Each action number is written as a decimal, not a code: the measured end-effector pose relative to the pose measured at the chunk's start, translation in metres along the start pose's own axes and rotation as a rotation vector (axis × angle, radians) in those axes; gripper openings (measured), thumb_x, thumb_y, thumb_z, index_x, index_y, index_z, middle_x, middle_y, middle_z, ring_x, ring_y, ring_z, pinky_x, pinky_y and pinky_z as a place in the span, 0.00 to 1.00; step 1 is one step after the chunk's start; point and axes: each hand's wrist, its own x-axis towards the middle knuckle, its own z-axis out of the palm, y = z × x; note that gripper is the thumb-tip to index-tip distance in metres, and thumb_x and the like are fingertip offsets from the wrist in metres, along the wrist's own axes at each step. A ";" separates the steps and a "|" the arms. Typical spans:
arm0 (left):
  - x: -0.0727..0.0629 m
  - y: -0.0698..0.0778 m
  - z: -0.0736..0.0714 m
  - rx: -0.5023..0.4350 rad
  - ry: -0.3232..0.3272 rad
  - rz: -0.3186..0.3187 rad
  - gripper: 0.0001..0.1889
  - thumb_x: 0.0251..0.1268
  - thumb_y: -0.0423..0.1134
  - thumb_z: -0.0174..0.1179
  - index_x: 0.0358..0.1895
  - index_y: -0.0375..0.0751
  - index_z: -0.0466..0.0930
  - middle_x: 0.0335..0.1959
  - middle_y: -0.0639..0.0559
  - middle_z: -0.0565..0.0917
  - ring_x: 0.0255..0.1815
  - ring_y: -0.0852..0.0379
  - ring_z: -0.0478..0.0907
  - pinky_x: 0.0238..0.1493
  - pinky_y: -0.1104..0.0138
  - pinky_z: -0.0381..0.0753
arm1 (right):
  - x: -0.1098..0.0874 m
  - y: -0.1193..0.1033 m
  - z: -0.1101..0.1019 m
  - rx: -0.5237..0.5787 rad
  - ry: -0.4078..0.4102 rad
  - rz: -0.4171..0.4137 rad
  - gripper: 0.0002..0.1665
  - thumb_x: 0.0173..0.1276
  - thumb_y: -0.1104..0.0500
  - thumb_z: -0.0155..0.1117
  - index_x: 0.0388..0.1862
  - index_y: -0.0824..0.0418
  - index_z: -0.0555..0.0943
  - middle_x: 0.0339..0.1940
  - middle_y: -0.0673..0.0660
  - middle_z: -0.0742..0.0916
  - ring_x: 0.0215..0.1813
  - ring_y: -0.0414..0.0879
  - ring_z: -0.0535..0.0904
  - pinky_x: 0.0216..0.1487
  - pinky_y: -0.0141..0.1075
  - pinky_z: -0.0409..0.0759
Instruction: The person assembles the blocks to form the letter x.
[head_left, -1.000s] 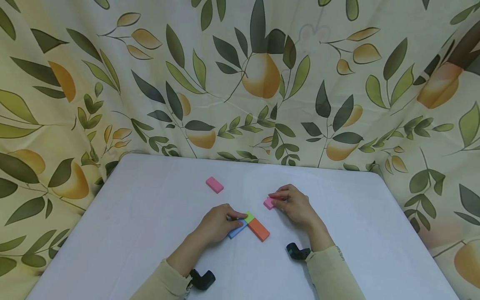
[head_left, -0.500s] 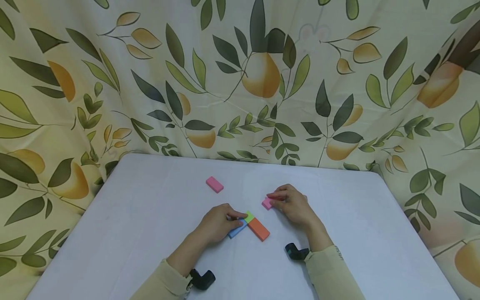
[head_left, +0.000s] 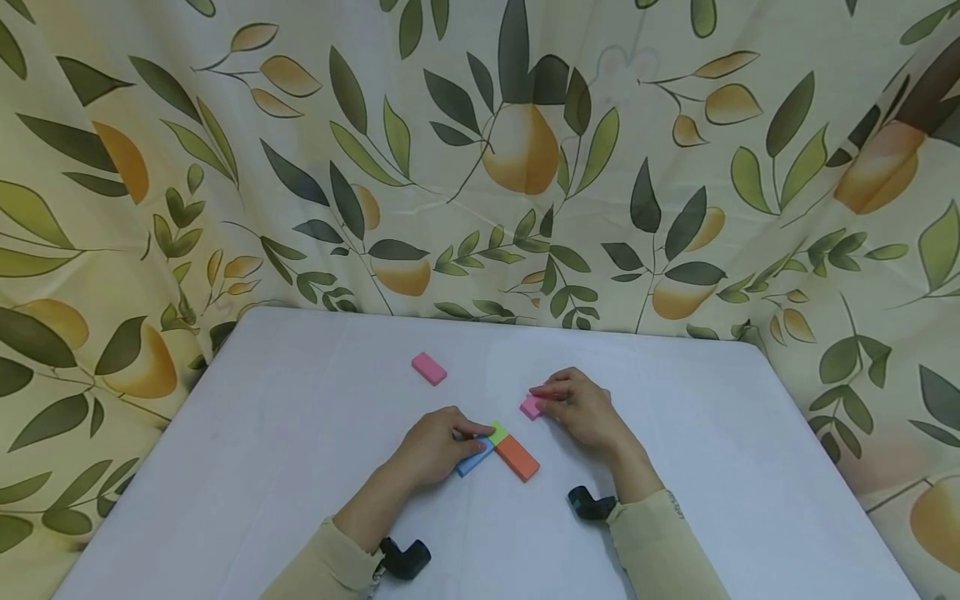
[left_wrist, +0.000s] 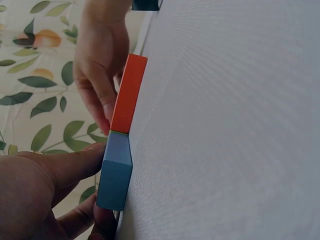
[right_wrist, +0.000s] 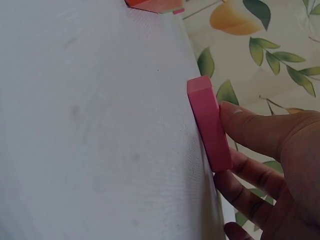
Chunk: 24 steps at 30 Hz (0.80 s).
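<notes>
Just left of the table's middle, my left hand pinches a blue block, its thumb and fingers on the near and far sides. The index fingertip reaches the small green block. An orange block touches the green one, so the three form a corner. To the right, my right hand holds a pink block between thumb and fingers, apart from the others. The right wrist view shows this pink block on the cloth, with the fingers partly behind it.
Another pink block lies farther back on the white-covered table. A leaf-and-fruit patterned curtain hangs behind the table. A black wrist device sits below each hand, such as the left one.
My right hand has slid slightly left with the pink block, nearer to the green and orange blocks. The left hand and the other blocks have stayed in place.
</notes>
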 end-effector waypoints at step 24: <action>0.000 0.000 0.000 -0.012 -0.007 -0.011 0.11 0.68 0.46 0.69 0.50 0.68 0.91 0.35 0.60 0.80 0.37 0.58 0.74 0.35 0.64 0.70 | -0.002 -0.011 0.005 0.004 -0.032 0.014 0.13 0.70 0.54 0.72 0.53 0.45 0.91 0.60 0.52 0.81 0.69 0.56 0.74 0.70 0.61 0.57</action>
